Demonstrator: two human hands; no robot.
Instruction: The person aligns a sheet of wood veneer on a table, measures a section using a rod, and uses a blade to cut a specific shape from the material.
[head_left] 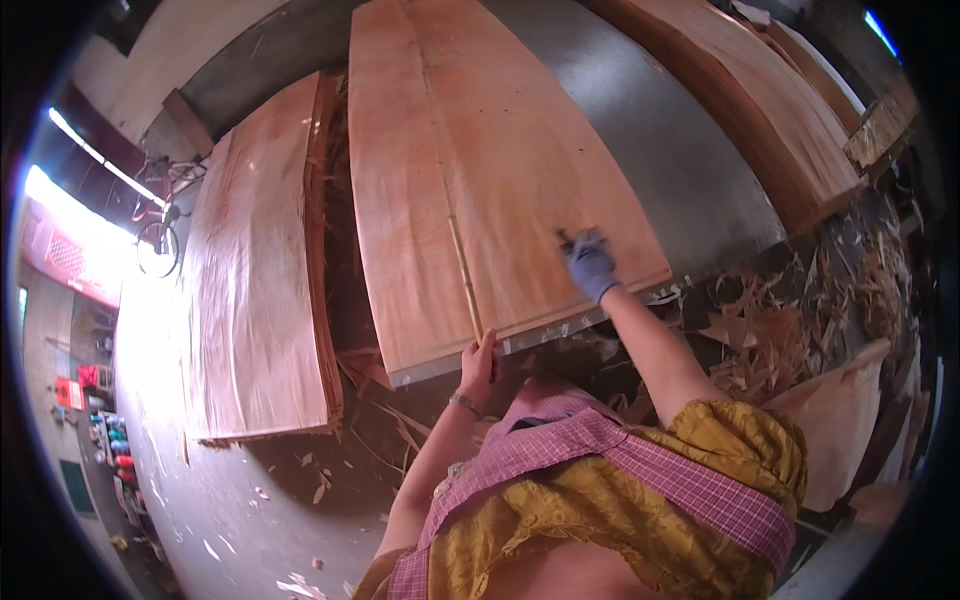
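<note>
A long sheet of wood veneer lies on the table before me. Along it, left of its middle, runs a thin bamboo stick. My left hand is closed around the stick's near end, at the front edge of the sheet. In a grey-blue glove, my right hand is over the near right part of the sheet, its fingers bent. Something small and dark shows at those fingertips; I cannot make out whether it is a tool or part of the glove.
A stack of veneer sheets stands to the left, another stack at the far right. Bare grey tabletop lies between. Veneer scraps are heaped at right, with more on the floor. A bicycle stands at far left.
</note>
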